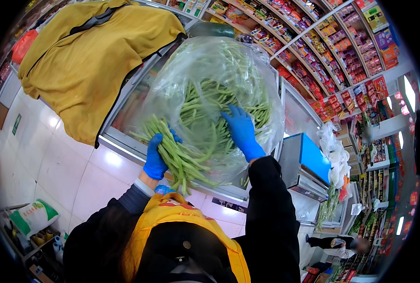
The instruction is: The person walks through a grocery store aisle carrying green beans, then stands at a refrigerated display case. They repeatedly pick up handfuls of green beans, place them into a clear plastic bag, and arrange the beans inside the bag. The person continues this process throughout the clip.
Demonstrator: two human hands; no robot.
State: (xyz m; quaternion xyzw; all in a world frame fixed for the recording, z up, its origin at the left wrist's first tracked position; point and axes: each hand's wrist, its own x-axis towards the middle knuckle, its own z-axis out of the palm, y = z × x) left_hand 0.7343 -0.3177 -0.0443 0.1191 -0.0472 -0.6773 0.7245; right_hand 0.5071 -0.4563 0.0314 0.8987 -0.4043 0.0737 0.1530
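A bundle of long green beans [174, 152] lies in the grip of my left hand [155, 159], which wears a blue glove. Beside it, a large clear plastic bag [210, 53] full of more long beans [210, 95] rests on a glass-topped freezer [125, 146]. My right hand [241, 131], also gloved in blue, reaches into the bag's opening. Its fingers are spread and touch the beans there or hover just over them. Nothing shows in its grasp.
A yellow cloth cover [89, 67] drapes over the neighbouring unit at left. Behind the bag lies a dark green winter melon or similar gourd [211, 30]. A blue-topped metal box [307, 159] stands at right. Snack shelves [302, 42] rise behind; a person [337, 244] is farther off.
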